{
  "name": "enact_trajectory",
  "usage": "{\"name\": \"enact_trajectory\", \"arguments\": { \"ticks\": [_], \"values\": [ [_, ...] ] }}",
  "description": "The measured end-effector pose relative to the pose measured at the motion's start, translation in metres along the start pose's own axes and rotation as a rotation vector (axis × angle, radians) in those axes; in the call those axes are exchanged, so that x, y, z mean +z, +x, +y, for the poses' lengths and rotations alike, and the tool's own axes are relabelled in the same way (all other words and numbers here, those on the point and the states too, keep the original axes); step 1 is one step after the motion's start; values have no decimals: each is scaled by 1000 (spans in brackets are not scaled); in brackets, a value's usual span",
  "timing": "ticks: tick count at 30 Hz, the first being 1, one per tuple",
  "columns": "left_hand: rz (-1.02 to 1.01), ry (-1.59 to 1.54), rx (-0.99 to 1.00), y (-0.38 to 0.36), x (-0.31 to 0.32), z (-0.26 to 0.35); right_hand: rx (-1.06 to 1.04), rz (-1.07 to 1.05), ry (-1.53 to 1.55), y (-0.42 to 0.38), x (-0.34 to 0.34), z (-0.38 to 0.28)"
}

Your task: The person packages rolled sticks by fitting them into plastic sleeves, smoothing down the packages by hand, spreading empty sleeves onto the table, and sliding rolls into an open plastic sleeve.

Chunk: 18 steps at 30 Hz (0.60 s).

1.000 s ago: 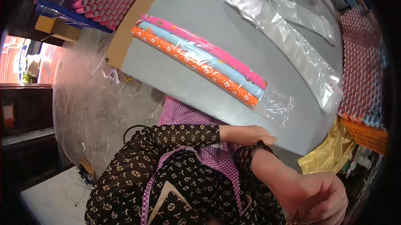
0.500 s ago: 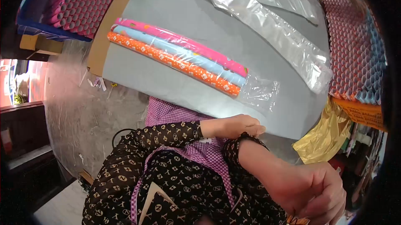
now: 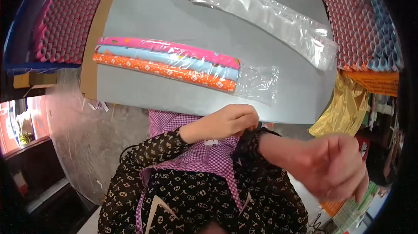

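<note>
Two hands: our left hand (image 3: 226, 121) pinches the dark cuff (image 3: 249, 140) at the wrist of our right hand (image 3: 337, 166), low in the frame's centre.
Left fingers: curled and pressed together on the cuff edge.
Right fingers: loosely open and blurred, holding nothing we can see.
Cuff: we judge it thin, soft and stretchy, light to pull; best taken by its hem, where our fingertips already sit.
Pack (image 3: 167, 63): three paper rolls, pink, blue and orange, in a clear sleeve, at centre left on the grey table (image 3: 143, 12), well apart from our hands.
Pack handling: we judge it light and fairly stiff, with slippery film; grip mid-length or by the loose bag end (image 3: 259, 84).
Empty bags (image 3: 257, 10): limp and slick, along the upper right.
Edges: table edge runs just above our hands; tube stacks (image 3: 361, 21) crowd both upper corners.
Room: bare table lies between pack and bags.
</note>
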State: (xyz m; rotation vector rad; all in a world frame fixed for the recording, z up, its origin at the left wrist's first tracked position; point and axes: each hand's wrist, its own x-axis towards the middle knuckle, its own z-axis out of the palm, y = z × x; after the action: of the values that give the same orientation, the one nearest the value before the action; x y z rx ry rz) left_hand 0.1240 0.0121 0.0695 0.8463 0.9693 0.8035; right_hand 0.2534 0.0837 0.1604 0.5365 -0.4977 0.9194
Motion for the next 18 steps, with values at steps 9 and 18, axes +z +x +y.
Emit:
{"name": "enact_trajectory", "arguments": {
  "ticks": [9, 18],
  "values": [
    [5, -5, 998, -81, 2, 76, 581, -209, -562, 7, -79, -56],
    [-160, -10, 1034, -107, 27, 137, 684, -316, -551, 8, -87, -53]
  ]
}}
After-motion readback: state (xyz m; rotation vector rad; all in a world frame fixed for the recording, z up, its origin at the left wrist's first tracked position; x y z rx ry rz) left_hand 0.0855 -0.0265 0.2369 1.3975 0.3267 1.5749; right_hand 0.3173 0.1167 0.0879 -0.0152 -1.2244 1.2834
